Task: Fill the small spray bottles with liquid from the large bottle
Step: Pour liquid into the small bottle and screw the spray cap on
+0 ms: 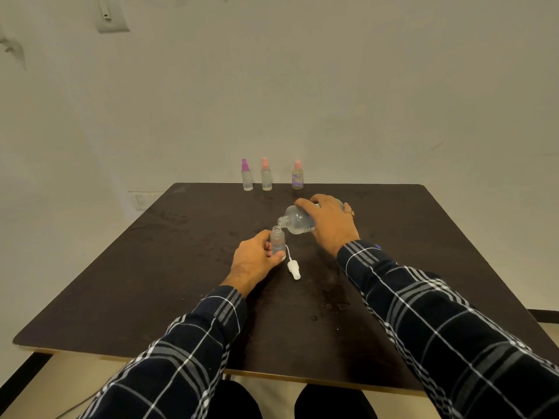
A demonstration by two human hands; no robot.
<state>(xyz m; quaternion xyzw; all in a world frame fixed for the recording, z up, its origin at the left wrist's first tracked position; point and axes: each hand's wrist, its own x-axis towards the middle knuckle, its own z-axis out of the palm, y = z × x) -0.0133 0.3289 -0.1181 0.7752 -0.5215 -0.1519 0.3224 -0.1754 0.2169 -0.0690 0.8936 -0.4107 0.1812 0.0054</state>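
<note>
My right hand [328, 220] grips the large clear bottle [298, 220], tipped on its side with its open mouth just above the neck of a small frosted spray bottle [277, 239]. That small bottle stands upright and uncapped on the dark table [181, 267], held by my left hand [254, 261] around its lower part. Its white spray cap [294, 269] with its dip tube lies on the table just right of my left hand. Three capped small spray bottles stand at the far edge: one with a purple cap [247, 176], one with a pink cap [266, 175], and one with a pink cap and purple label [297, 176].
The table's far edge meets a pale wall. Faint wet marks and smudges show on the tabletop at the right front [335, 300]. My plaid sleeves reach in from the near edge.
</note>
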